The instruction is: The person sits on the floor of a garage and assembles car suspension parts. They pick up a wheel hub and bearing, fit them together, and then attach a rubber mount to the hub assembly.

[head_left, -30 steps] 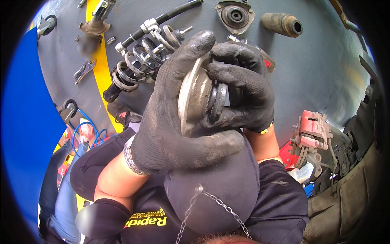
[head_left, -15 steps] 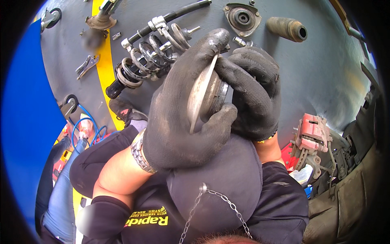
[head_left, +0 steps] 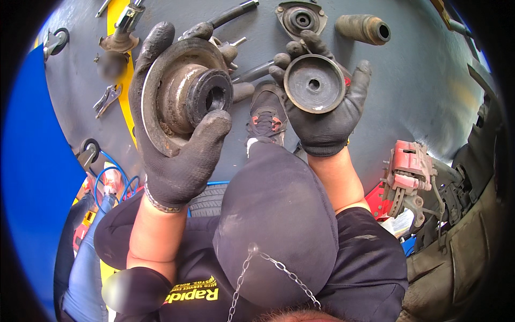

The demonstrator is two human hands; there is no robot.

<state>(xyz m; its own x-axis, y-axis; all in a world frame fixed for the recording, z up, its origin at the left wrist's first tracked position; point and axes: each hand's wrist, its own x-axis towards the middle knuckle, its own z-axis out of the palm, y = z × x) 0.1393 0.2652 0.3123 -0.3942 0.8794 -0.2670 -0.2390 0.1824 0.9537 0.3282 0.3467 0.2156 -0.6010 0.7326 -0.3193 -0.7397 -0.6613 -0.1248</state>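
Observation:
My left hand (head_left: 179, 155), in a dark work glove, grips a worn round spring seat (head_left: 174, 102) with a wide flange and a black rubber ring around its central hole. Fingers wrap its outer rim, and the thumb lies by the ring. Apart from it, to the right, my right hand (head_left: 324, 131), gloved too, holds a dark dished disc (head_left: 303, 88) with a small hole in its middle. Its thumb stands out beside the rim, and the fingers are partly hidden behind the disc. Behind my left hand, a strut and its coil spring are mostly hidden; a black rod (head_left: 233, 13) shows beyond.
On the grey floor lie a triangular strut mount (head_left: 301, 20), a ribbed dust boot (head_left: 362, 29) and locking pliers (head_left: 107, 101). A red brake caliper (head_left: 410, 163) is at right. My shoe (head_left: 266, 115) stands between the hands. A blue panel (head_left: 37, 188) and blue hose fill the left.
My hands have moved apart, the left one leftward with the spring seat turned face up. The dished disc now shows in my right hand, and my shoe has come into view between them.

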